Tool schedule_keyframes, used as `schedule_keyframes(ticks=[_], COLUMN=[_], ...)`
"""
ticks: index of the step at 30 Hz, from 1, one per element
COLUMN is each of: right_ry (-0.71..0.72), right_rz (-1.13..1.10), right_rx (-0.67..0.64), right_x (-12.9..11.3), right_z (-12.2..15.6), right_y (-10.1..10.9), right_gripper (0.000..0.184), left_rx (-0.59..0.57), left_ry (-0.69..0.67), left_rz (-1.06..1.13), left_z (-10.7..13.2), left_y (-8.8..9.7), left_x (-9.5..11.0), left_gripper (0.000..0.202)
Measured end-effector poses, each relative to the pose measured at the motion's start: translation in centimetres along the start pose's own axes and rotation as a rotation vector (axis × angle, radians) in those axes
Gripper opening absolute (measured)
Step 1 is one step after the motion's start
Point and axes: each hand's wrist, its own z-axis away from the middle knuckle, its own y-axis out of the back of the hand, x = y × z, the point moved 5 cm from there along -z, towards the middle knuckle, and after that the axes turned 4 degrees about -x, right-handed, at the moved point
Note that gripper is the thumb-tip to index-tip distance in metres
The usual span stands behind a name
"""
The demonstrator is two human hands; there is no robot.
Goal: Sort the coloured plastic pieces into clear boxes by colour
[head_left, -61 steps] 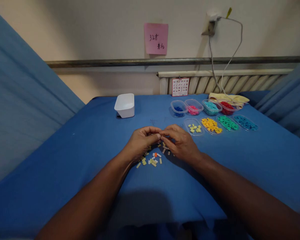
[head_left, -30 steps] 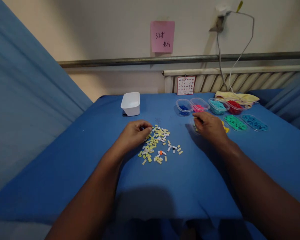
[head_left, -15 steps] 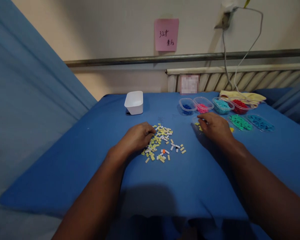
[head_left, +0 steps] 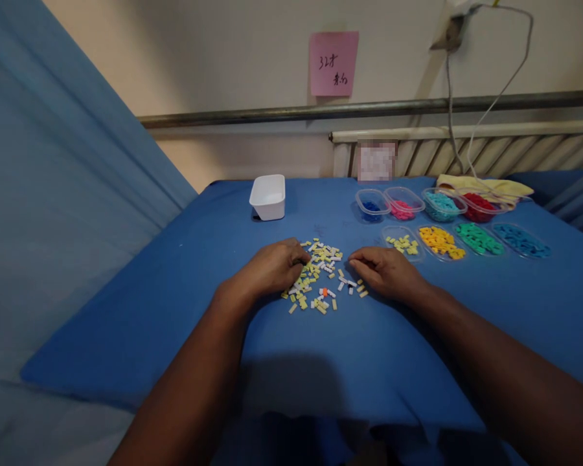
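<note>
A loose pile of small building bricks [head_left: 315,272], pale yellow and white with one orange brick [head_left: 325,292], lies spread on the blue table. My left hand [head_left: 276,265] rests against the pile's left side, fingers curled and closed over its edge; what they hold, if anything, is hidden. On the pile's right, my right hand [head_left: 391,272] hovers low with its fingers drawn together, close to a few stray bricks. Whether a brick is between them cannot be seen. Behind that hand is a clear tub of pale yellow bricks [head_left: 402,244].
Clear tubs hold orange-yellow bricks [head_left: 441,243], green bricks [head_left: 479,239], teal bricks [head_left: 522,241], dark blue bricks [head_left: 370,210], pink bricks [head_left: 403,210], light blue bricks [head_left: 442,206] and red bricks [head_left: 479,207]. A white box [head_left: 268,197] stands back left. Behind lies a yellow cloth [head_left: 486,186].
My right hand has come away from the pale yellow tub, moving left and nearer to the pile. My left hand stays at the pile. The whole view has shifted slightly.
</note>
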Motion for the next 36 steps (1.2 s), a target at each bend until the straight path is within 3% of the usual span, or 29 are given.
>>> schedule_keyframes(ticks=[10, 15, 22, 36], right_ry=[-0.04, -0.043, -0.046, -0.065], right_rz=[-0.045, -0.052, -0.034, -0.045], right_rx=[-0.018, -0.031, -0.04, -0.064], right_x=[0.0, 0.1, 0.2, 0.3], right_z=[0.0, 0.1, 0.1, 0.1], right_y=[0.0, 0.0, -0.1, -0.1], right_gripper=[0.022, 0.022, 0.022, 0.023], left_rx=[-0.032, -0.04, -0.082, -0.088], left_ry=[-0.062, -0.089, 0.029, -0.052], left_rz=[0.028, 0.093, 0.067, -0.076], left_z=[0.2, 0.3, 0.6, 0.4], left_y=[0.1, 0.0, 0.2, 0.1], left_x=[1.1, 1.1, 0.6, 1.5], left_gripper=[0.041, 0.036, 0.05, 0.035])
